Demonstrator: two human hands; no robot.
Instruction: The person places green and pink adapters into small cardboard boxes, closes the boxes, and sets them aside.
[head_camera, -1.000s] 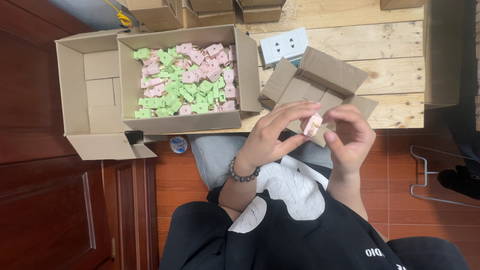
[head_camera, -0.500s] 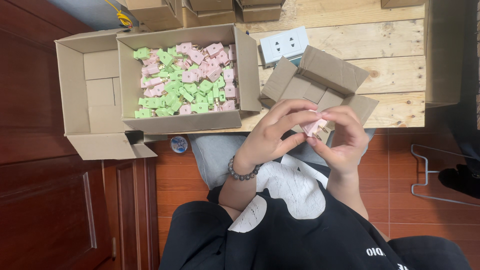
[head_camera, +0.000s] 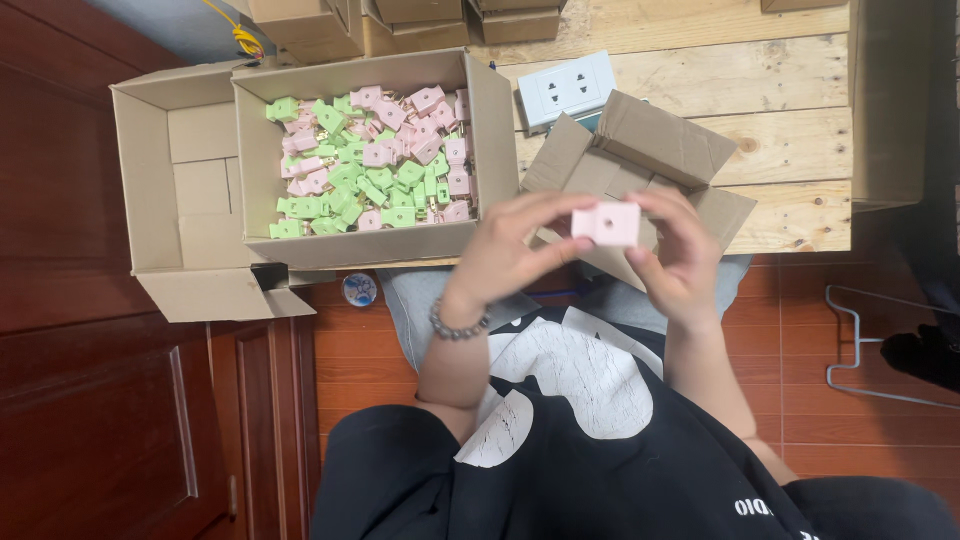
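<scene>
Pink plastic, a small square block (head_camera: 606, 222) with a round hole in its face, is sitting pinched between both hands just above the near edge of the wooden table (head_camera: 790, 95). Which hand is which is hard to tell in this view; taking the braceleted one (head_camera: 505, 255) as the left hand, its fingertips are closing narrowly on the block's left side, while the right hand (head_camera: 680, 262) is gripping the right side. Directly behind the block, a small open cardboard box (head_camera: 655, 150) is lying with its flaps spread, touching a white socket plate (head_camera: 566, 88). Further left, a large carton (head_camera: 480, 130) is holding a heap of pink and green plugs (head_camera: 370, 160), well apart from the hands. Bare planks are showing beyond the small box.
</scene>
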